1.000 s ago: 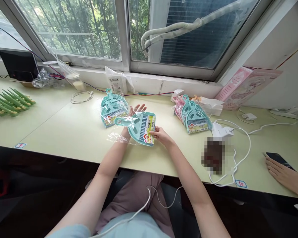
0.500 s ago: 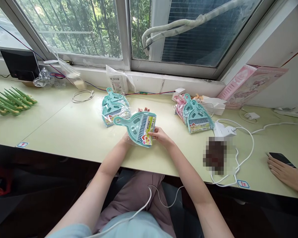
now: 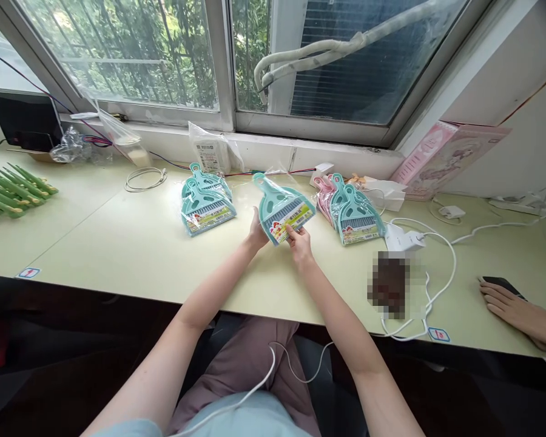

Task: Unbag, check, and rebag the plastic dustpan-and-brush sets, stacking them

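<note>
A turquoise dustpan and brush set (image 3: 286,206) in clear plastic wrap is held up over the table, handle pointing away and to the left. My right hand (image 3: 299,243) pinches its lower edge, the thumb lying on the yellow label. At the left side my left hand (image 3: 257,232) holds the set from behind; most of its fingers are hidden by the dustpan. To the left, more wrapped turquoise dustpan sets (image 3: 208,206) lie overlapped on the table. A second pile on the right has turquoise sets (image 3: 357,215) with pink ones (image 3: 324,193) behind.
A white power strip (image 3: 404,238) with looping cables and a blurred-out item (image 3: 389,284) are on the right. Another person's hand (image 3: 512,309) rests on a dark phone (image 3: 500,285). Green spiky items (image 3: 16,189) lie far left. A pink box (image 3: 450,159) leans by the window.
The held dustpan set has turned from lying sideways, handle left, to handle pointing away, and risen slightly. My left hand has moved from beneath it to its left side.
</note>
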A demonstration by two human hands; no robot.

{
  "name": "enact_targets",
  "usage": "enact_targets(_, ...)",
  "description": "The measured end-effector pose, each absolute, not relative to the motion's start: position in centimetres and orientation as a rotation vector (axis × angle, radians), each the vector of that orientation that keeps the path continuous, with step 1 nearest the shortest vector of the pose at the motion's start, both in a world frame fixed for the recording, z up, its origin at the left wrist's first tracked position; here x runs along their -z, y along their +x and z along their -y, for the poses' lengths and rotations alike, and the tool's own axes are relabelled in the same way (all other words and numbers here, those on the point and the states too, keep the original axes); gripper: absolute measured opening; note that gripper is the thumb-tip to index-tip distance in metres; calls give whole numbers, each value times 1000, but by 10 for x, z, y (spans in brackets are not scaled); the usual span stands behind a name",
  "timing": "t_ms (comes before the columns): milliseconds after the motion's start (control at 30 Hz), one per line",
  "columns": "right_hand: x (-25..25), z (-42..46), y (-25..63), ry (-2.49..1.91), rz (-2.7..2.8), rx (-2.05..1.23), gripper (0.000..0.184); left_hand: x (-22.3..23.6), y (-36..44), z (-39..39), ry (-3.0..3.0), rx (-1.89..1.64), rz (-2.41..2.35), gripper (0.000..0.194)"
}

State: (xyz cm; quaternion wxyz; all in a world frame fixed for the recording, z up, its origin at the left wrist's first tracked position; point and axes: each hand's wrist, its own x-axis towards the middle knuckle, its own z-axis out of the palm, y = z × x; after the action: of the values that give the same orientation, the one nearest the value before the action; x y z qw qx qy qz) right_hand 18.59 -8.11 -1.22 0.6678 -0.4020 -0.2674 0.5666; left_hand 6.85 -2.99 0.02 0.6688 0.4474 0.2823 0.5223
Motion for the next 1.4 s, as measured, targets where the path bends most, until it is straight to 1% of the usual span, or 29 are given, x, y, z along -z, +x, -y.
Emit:
enact_targets(67,10,77,197,-908,515,-1147,43,1,74,31,1023,-1118,-621,83)
enact_targets(100,8,76,201,-906,485,-1098,45,2,76,33,1062,-1096,-631,82)
enact_targets(200,4,74,210,-912,455,-1019,48,6,82,39,1265,-1083,-746,63)
enact_targets(267,3,75,211,-928,459,-996,48,9,85,42,1368,-1116,-838,55)
enact_targets(467,4,76,206,-912,452,-1027,47,11,87,44,1459,-1243,-882,60)
enact_targets(800,4,77,203,-883,521,-1001,45,10,88,50,1478,-1310,-922,57)
enact_targets(900,7,76,204,-907,525,-976,43,13,87,49,1532,-1277,-943,53)
enact_targets(1033,10,73,206,-893,424,-984,46,13,84,49,1649,-1206,-965,47)
enact_targets(1167,13,72,207,-859,390,-992,47,11,83,50,1692,-1195,-1000,46)
enact_targets(1400,16,67,214,-817,371,-1121,39,12,82,48,1673,-1185,-930,41)
